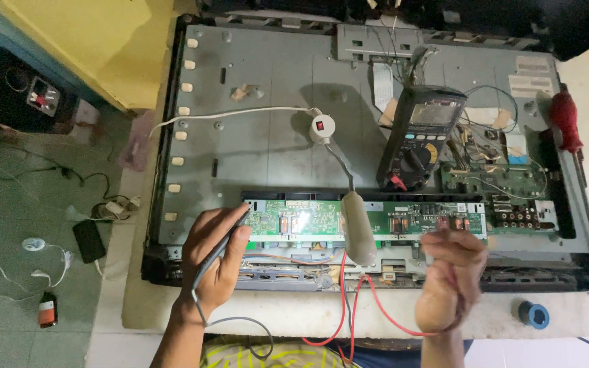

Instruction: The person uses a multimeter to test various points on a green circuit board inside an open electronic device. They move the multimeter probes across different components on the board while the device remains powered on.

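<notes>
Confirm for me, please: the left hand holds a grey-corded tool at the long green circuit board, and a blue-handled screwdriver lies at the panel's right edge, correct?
Not quite. In the head view the screwdriver at the panel's right edge has a red handle, not blue. The rest holds: the left hand holds a grey-corded tool at the long green circuit board.

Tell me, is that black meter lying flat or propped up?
Propped up. The meter leans tilted on the grey panel, its screen end raised and its dial end low beside the green board.
</notes>
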